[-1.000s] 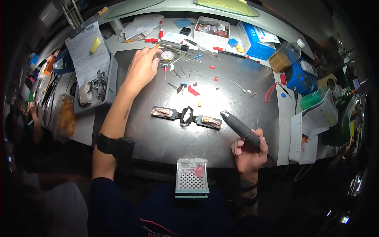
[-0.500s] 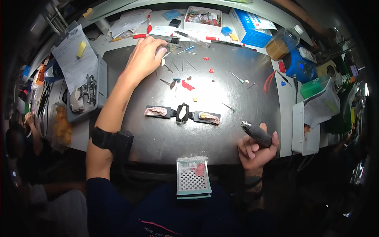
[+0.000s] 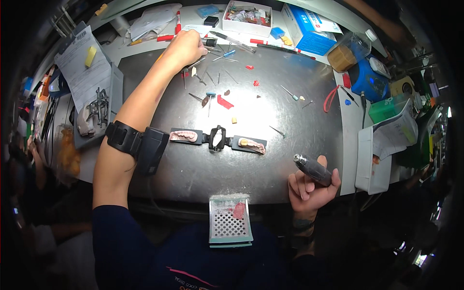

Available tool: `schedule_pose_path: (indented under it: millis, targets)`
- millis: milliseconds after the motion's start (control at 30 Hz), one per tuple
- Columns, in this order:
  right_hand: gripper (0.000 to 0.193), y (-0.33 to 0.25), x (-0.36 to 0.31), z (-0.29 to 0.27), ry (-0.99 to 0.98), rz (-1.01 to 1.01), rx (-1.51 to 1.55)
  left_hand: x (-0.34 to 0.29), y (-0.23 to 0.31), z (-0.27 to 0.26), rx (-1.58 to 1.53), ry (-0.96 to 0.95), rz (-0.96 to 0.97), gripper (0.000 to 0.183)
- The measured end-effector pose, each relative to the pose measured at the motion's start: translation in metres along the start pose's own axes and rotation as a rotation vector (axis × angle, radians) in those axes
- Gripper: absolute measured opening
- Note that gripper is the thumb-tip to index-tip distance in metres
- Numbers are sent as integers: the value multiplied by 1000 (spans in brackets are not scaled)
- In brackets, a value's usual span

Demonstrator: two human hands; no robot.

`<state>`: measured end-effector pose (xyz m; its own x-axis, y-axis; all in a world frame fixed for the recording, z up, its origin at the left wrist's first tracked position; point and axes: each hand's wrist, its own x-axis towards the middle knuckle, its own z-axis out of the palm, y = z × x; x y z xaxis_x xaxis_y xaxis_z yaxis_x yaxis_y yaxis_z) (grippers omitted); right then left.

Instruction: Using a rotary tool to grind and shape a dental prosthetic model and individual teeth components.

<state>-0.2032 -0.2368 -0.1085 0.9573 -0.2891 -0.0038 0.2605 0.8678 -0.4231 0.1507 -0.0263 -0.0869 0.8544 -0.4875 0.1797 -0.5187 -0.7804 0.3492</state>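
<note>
Two hands, well apart now: the left hand (image 3: 186, 47) has stretched farther to the upper middle, fingers curled shut among the loose burs (image 3: 209, 99). Right hand (image 3: 309, 186) has drawn back to the lower right, clamped on the grey handpiece (image 3: 313, 169), tip lifted off the dental model (image 3: 217, 140).

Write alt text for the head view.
A person's right hand grips a grey rotary handpiece near the table edge, while the left hand reaches among small burs across a dark metal worktop holding an opened dental articulator.

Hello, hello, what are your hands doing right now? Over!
Left hand reaching among small bits at far edge. Right hand gripping grey power tool. Tooth models untouched between them.
</note>
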Motion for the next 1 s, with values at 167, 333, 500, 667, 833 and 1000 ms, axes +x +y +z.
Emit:
schedule_pose_path:
  millis: [167,333,500,667,833,1000]
  targets:
    - [34,-1,0,0,-5,18,12,-9,9,-11,42,31,85,21]
    - [34,-5,3,0,7,-23,75,-62,107,-9,-199,20,628,26]
    - [34,-1,4,5,61,-23,145,-94,172,9,11,-380,881,46]
    - [31,2,5,4,15,-14,78,-101,166,-6,-298,-307,720,38]
    - [28,4,4,-2,-49,-58,-10,-146,164,-20,-1632,-231,-16,26]
    - [28,5,4,-2,-67,-37,-76,-165,167,-19,-1668,-187,-146,30]
